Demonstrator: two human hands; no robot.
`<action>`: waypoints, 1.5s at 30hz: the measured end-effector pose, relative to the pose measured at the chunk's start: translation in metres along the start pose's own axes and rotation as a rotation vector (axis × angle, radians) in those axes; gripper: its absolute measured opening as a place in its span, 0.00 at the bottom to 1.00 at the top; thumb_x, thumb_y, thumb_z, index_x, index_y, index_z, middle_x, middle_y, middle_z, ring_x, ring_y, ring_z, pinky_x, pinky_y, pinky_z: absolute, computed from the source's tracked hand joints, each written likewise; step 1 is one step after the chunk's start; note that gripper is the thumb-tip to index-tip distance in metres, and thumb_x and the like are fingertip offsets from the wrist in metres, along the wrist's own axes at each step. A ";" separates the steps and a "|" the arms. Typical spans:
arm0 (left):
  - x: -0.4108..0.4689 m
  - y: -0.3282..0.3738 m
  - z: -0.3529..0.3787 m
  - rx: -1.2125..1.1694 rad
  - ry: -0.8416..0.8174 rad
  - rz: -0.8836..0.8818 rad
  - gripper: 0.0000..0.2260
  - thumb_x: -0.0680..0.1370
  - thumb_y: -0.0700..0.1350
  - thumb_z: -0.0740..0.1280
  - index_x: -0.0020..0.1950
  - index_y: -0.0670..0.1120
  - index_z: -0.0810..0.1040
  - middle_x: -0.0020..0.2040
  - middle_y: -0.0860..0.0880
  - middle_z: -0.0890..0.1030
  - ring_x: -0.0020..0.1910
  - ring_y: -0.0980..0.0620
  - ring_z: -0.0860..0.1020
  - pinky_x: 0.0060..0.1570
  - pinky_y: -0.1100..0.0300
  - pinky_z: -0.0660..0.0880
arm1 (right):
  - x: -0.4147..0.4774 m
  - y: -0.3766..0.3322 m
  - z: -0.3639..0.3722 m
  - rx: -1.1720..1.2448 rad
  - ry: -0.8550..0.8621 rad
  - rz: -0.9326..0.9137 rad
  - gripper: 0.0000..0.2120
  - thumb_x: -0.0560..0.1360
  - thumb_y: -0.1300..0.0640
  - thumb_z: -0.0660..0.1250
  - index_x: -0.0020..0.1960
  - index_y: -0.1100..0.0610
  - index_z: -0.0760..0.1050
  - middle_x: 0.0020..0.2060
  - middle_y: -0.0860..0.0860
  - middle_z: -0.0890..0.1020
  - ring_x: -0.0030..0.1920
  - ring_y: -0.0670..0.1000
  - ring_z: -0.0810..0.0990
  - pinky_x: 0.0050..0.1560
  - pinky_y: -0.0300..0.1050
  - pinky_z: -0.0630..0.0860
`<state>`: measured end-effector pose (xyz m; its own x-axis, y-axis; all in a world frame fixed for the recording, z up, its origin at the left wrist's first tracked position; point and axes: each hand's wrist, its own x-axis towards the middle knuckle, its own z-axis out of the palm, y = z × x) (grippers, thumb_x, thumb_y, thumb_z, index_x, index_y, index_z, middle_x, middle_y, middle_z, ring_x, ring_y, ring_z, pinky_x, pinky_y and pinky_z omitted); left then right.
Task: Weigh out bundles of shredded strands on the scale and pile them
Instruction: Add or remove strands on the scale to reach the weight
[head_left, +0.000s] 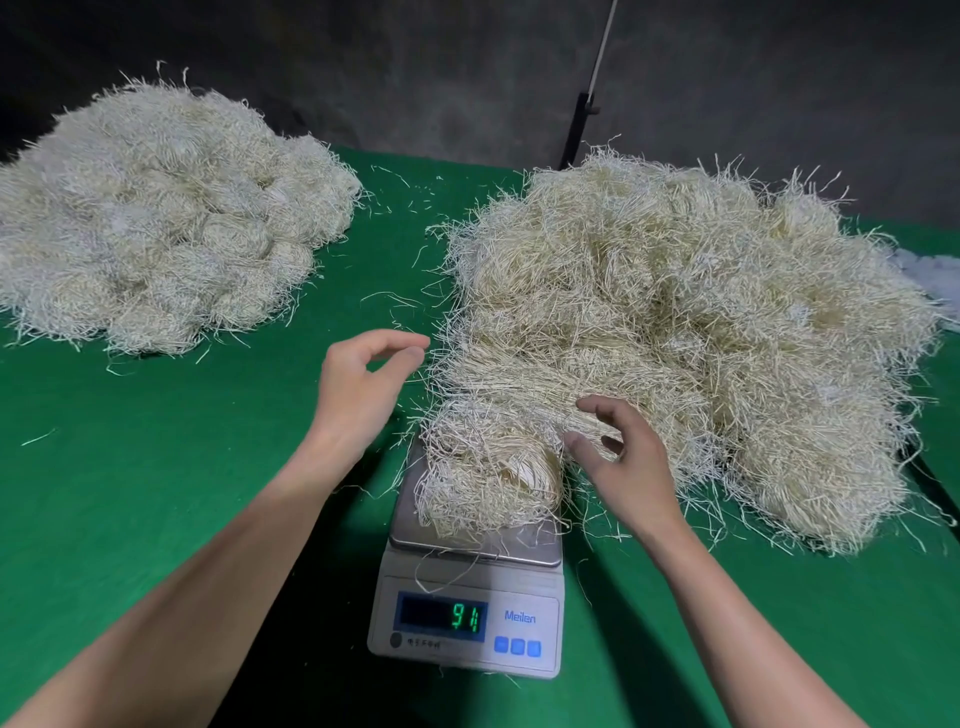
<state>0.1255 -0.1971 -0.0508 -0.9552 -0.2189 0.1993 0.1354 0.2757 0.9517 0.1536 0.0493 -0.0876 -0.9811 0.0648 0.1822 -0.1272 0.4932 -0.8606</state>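
we judge the bundle (488, 478) on the scale (524, 597), at 6 o'clock on the desk (156, 467), as light, soft and shedding, so our left hand (358, 384) at its 10 o'clock and right hand (623, 457) at 3 o'clock, both wide and empty, should cup its middle.

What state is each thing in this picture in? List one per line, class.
Scale: switched on, green digits lit.
Bundle: resting on the scale pan.
Left pile: heaped in rounded bundles.
Right pile: loose, tangled heap.
Left hand: loosely curled, holding nothing.
Right hand: fingers spread beside the bundle.
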 end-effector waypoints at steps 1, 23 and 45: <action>0.000 0.000 0.001 -0.002 -0.004 0.002 0.16 0.74 0.43 0.68 0.38 0.67 0.82 0.45 0.64 0.83 0.52 0.62 0.79 0.62 0.56 0.71 | 0.000 0.000 0.000 0.006 0.002 -0.003 0.13 0.73 0.60 0.70 0.54 0.48 0.73 0.55 0.45 0.77 0.59 0.46 0.74 0.63 0.52 0.70; 0.023 0.018 0.045 0.040 -0.119 0.032 0.11 0.76 0.42 0.69 0.41 0.58 0.80 0.40 0.65 0.82 0.43 0.68 0.78 0.41 0.77 0.70 | 0.049 0.029 -0.034 0.079 0.178 0.148 0.12 0.76 0.66 0.64 0.57 0.55 0.74 0.50 0.48 0.78 0.54 0.49 0.77 0.60 0.45 0.74; 0.107 0.074 0.234 -0.589 -0.523 -0.751 0.04 0.71 0.39 0.68 0.38 0.39 0.78 0.28 0.47 0.77 0.26 0.51 0.77 0.28 0.60 0.76 | 0.136 0.028 -0.058 -0.238 -0.062 -0.373 0.18 0.73 0.63 0.63 0.57 0.45 0.68 0.54 0.41 0.71 0.48 0.35 0.68 0.53 0.35 0.67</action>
<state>-0.0286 0.0192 -0.0136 -0.8219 0.3201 -0.4712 -0.5578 -0.2850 0.7795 0.0247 0.1228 -0.0594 -0.8822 -0.2041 0.4243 -0.4442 0.6594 -0.6065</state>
